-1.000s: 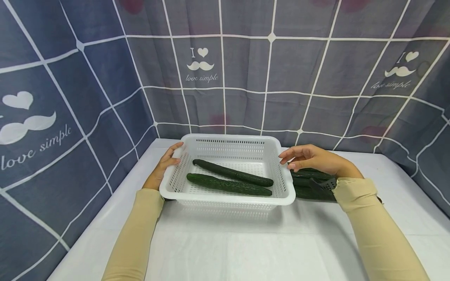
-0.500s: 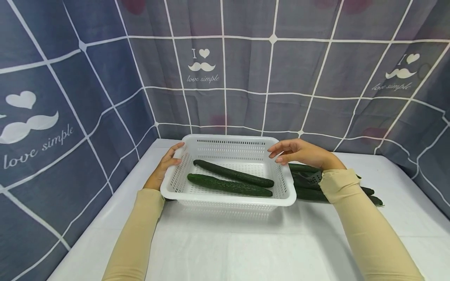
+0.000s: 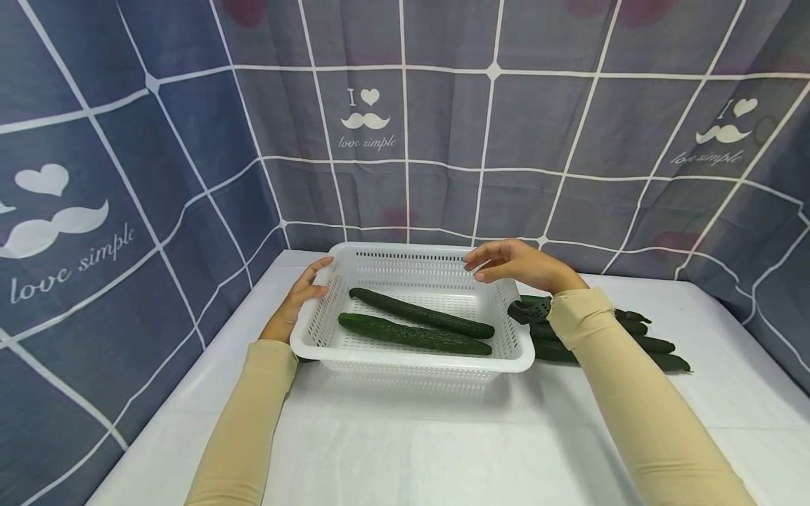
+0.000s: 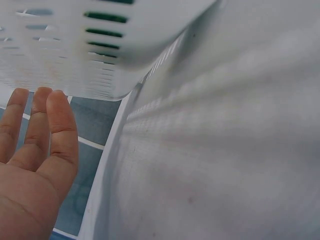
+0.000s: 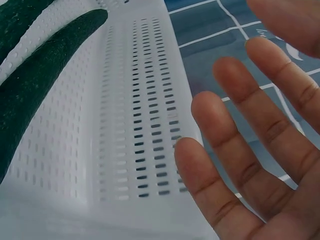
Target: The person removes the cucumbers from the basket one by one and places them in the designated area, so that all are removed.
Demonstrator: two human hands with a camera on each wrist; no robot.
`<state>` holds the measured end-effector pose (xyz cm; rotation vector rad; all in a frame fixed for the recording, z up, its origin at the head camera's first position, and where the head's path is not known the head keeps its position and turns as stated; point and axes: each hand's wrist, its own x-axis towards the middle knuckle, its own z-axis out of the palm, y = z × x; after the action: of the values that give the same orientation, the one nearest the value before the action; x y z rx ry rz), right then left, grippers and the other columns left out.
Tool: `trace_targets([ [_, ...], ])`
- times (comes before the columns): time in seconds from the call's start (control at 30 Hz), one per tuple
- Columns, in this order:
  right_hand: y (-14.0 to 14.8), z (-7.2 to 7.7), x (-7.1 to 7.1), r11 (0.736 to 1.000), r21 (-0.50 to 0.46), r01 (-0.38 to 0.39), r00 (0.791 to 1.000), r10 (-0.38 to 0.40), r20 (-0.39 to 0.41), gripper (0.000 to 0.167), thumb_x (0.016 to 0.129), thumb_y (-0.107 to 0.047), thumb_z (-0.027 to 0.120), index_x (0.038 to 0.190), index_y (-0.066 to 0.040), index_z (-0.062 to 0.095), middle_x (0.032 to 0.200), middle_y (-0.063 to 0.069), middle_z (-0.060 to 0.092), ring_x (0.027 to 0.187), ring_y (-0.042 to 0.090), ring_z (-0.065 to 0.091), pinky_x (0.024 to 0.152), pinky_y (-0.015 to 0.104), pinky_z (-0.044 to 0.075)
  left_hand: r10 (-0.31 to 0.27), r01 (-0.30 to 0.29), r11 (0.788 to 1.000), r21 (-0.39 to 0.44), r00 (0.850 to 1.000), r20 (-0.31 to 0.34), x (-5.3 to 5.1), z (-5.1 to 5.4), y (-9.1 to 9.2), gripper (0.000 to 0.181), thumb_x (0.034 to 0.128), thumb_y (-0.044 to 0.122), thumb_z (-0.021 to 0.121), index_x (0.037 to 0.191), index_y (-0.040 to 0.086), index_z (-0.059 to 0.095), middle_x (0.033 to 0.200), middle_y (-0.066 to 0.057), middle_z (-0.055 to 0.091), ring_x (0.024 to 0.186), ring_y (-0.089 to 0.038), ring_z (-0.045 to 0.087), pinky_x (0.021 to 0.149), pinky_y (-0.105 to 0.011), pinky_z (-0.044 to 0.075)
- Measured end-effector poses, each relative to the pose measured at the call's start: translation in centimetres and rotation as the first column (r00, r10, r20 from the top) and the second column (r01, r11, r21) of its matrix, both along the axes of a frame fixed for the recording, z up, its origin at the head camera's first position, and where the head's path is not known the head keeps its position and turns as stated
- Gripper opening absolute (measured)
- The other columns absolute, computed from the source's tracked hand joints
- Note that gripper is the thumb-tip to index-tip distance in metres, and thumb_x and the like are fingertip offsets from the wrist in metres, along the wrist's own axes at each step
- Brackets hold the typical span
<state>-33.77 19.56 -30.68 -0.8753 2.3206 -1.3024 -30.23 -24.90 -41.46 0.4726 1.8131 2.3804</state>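
A white slotted plastic basket (image 3: 414,366) stands on the table, with two dark green cucumbers (image 3: 420,314) lying lengthwise inside. My left hand (image 3: 292,302) holds its left end, thumb on the rim and fingers against the outer wall. In the left wrist view three fingertips (image 4: 61,107) touch the slotted side. My right hand (image 3: 522,265) hovers over the basket's back right corner, holding nothing. Its fingers are spread and relaxed beside the rim in the right wrist view. One cucumber (image 5: 45,80) shows inside the basket there.
Several more cucumbers (image 3: 658,344) lie side by side on the table right of the basket, partly hidden by my right arm. A white cloth (image 3: 405,450) covers the table. Checked curtains (image 3: 443,140) rise behind it and at the left.
My right hand has moved left and slightly up from the basket's right rim to over its back right corner, uncovering cucumbers at the right. The left hand and basket stay put.
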Motion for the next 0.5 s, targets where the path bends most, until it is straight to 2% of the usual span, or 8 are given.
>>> trace_targets([
  [0.13, -1.0, -0.1, -0.7, 1.000, -0.003, 0.005, 1.000, -0.005, 0.017, 0.040, 0.101, -0.012, 0.074, 0.139, -0.003, 0.066, 0.139, 0.011, 0.068, 0.128, 0.030, 0.064, 0.108, 0.040, 0.049, -0.001, 0.001, 1.000, 0.002, 1.000, 0.011, 0.0, -0.1, 0.0, 0.063, 0.0953, 0.004, 0.045, 0.153, 0.029, 0.045, 0.156, -0.003, 0.039, 0.136, -0.021, 0.042, 0.103, -0.034, 0.045],
  [0.3, -2.4, -0.5, -1.5, 1.000, -0.023, 0.002, 0.999, -0.001, 0.052, 0.043, 0.101, -0.008, 0.072, 0.141, 0.002, 0.064, 0.143, 0.022, 0.064, 0.128, 0.031, 0.064, 0.104, 0.037, 0.053, 0.007, -0.007, 1.000, 0.000, 1.000, 0.021, 0.0, -0.1, 0.1, 0.063, 0.0955, 0.005, 0.046, 0.154, 0.028, 0.044, 0.155, -0.005, 0.039, 0.136, -0.021, 0.043, 0.104, -0.034, 0.045],
  [0.37, -2.9, -0.7, -1.8, 0.999, -0.035, -0.004, 0.997, 0.006, 0.071, 0.043, 0.100, -0.006, 0.072, 0.141, 0.004, 0.063, 0.144, 0.025, 0.062, 0.125, 0.028, 0.065, 0.106, 0.041, 0.053, 0.003, -0.003, 1.000, 0.005, 1.000, 0.022, 0.1, 0.0, 0.1, 0.063, 0.0959, 0.005, 0.046, 0.155, 0.028, 0.043, 0.155, -0.005, 0.040, 0.136, -0.021, 0.044, 0.104, -0.035, 0.045],
  [0.5, -4.0, -1.3, -2.3, 1.000, -0.018, -0.021, 0.997, 0.022, 0.078, 0.043, 0.100, -0.006, 0.072, 0.140, 0.006, 0.062, 0.137, 0.020, 0.067, 0.119, 0.022, 0.067, 0.108, 0.049, 0.051, -0.009, 0.009, 1.000, 0.021, 1.000, 0.016, 0.0, -0.1, 0.0, 0.064, 0.0970, 0.005, 0.048, 0.157, 0.026, 0.041, 0.153, -0.005, 0.043, 0.134, -0.020, 0.048, 0.104, -0.034, 0.047],
])
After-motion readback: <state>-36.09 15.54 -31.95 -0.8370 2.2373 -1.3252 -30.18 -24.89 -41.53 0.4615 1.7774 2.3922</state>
